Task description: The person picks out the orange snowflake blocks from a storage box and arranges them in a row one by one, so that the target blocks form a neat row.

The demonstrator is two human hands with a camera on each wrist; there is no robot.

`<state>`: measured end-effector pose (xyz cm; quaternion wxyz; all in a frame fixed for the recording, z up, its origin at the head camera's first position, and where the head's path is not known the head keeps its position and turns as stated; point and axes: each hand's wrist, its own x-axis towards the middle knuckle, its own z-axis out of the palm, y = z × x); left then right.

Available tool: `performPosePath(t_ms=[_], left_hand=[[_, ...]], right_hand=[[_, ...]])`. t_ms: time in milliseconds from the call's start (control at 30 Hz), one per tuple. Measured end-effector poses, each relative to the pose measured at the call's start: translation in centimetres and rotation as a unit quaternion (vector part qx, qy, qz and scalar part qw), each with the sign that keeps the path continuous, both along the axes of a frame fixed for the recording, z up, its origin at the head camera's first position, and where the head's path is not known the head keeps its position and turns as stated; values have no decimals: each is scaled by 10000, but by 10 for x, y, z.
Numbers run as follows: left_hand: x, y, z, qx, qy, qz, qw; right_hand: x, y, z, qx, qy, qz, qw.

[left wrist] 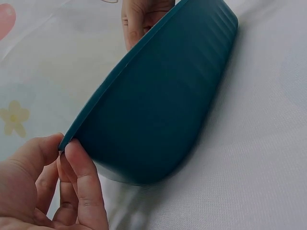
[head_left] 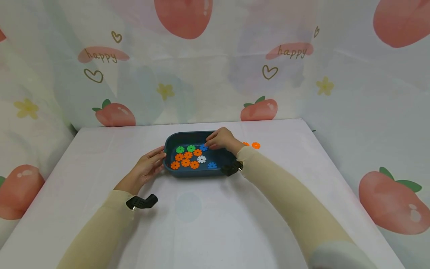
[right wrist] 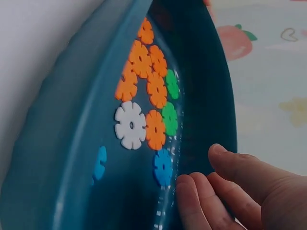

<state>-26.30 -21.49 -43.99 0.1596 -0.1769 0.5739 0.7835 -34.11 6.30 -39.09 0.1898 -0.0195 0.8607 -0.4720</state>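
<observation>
A dark teal tray [head_left: 198, 173] holds several flower-shaped plastic discs: orange discs [head_left: 186, 162], two green discs [head_left: 190, 148], a white disc [right wrist: 130, 125] and two blue discs [head_left: 212, 165]. My left hand [head_left: 147, 166] pinches the rim at the tray's left end, thumb on one side and fingers on the other, as the left wrist view shows. Over the far right part of the tray is my right hand [head_left: 221, 139], its fingertips down close beside the far blue disc [right wrist: 163, 166]. Thumb and fingers stand apart there, and no disc shows between them.
On the table [head_left: 215, 224], just right of the tray and past my right wrist, lie two orange discs [head_left: 256, 145], one partly hidden by the sleeve. A printed cloth backdrop [head_left: 201, 74] rises behind the table's far edge and along both sides.
</observation>
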Motion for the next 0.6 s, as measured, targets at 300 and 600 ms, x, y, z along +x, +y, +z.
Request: performPosePath(t_ms=[300,600], left_hand=[[-1,0,0,-59,-73,32,10000],[4,2,1,14,223,-16,9997]], right_hand=[[0,-15,-13,16,-58,164,9998],[-5,-22,-25,442,25,-30,9990]])
